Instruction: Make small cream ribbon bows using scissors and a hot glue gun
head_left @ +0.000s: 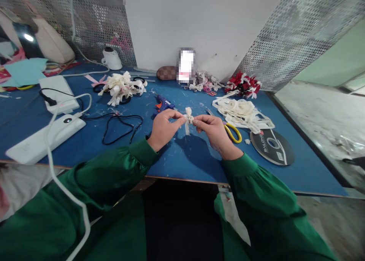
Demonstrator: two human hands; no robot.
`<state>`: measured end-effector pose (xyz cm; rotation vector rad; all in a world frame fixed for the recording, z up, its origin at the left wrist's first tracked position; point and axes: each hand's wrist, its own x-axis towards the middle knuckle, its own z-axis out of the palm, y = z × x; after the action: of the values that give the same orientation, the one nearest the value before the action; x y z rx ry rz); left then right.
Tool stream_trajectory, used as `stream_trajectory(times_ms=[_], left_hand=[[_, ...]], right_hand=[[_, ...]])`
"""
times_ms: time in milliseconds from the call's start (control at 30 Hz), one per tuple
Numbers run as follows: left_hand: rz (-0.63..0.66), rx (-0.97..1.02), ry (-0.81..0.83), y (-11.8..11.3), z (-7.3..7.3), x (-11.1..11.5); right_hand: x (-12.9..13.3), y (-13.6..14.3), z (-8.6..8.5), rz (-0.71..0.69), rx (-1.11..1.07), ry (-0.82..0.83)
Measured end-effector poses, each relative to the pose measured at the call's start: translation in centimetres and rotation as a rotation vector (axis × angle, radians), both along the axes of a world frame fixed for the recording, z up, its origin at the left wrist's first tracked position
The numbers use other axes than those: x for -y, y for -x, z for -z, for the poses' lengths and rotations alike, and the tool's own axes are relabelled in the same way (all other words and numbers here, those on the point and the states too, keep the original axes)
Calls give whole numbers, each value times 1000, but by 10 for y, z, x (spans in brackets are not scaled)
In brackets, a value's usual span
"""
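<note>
A small cream ribbon bow [189, 116] is held up over the blue table between my two hands, one tail hanging down. My left hand [167, 127] pinches its left side between thumb and forefinger. On the other side, my right hand [212, 132] grips the bow with its fingertips. Just behind my left hand lies a blue glue gun [163, 104] with an orange trigger. Scissors with yellow handles [234, 133] rest beside my right hand, partly covered by it. The bow's centre is partly hidden by my fingers.
A pile of cream bows [121, 87] sits back left, and loose cream ribbon [241, 111] lies right. Near it are a black ribbon spool [272, 147] and red-and-white bows [243, 84]. White power strips [47, 138] with cords occupy the left. A phone [186, 65] stands at the back.
</note>
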<state>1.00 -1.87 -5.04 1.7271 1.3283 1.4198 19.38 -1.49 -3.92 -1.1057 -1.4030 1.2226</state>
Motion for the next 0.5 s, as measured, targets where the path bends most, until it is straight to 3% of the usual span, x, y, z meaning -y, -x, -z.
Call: stream_trajectory(times_ms=[167,500], left_hand=[[29,-176,-53,-1,0,3],[74,-178,52,0,5,0]], right_hand=[[2,2,4,2,9,5],[0,8,15,19,-15,29]])
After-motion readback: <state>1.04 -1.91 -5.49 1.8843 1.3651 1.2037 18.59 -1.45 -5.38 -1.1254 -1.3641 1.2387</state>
